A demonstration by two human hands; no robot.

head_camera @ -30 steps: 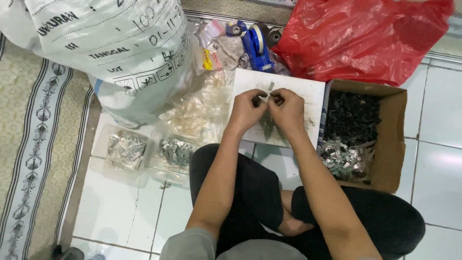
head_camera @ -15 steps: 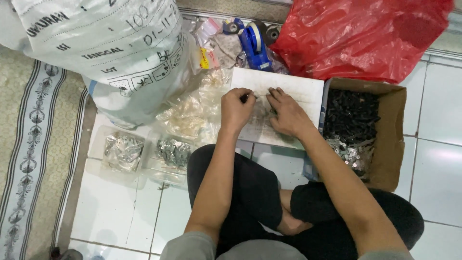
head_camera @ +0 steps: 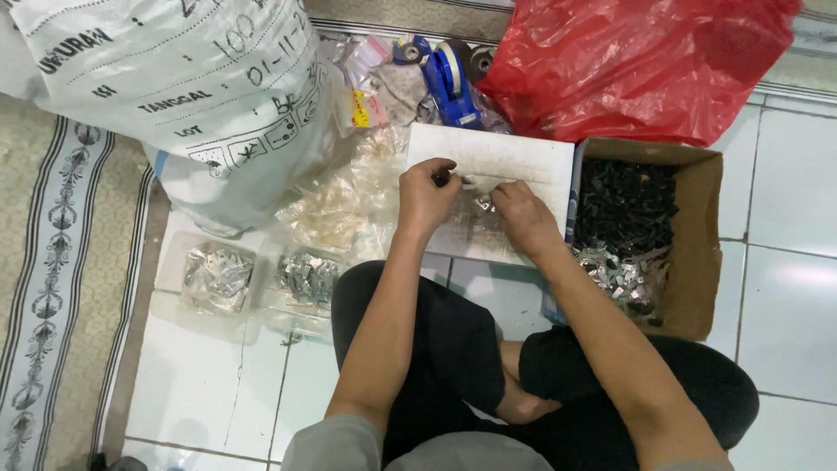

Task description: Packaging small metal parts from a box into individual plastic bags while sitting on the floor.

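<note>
My left hand pinches a small dark piece, right hand fingers a shiny clip mid white board, box handy at its right edge.

The open brown cardboard box on the white tiles serves as the landmark, with dark and silvery small parts inside. Touching its far edge lies a crumpled red plastic bag. Well to its left stands a big white woven sack with black printed lettering and a row of small symbols. Between sack and box – a heap of clear plastic pouches. Nearer, left of the box, two clear bags of shiny metal pieces.
</note>
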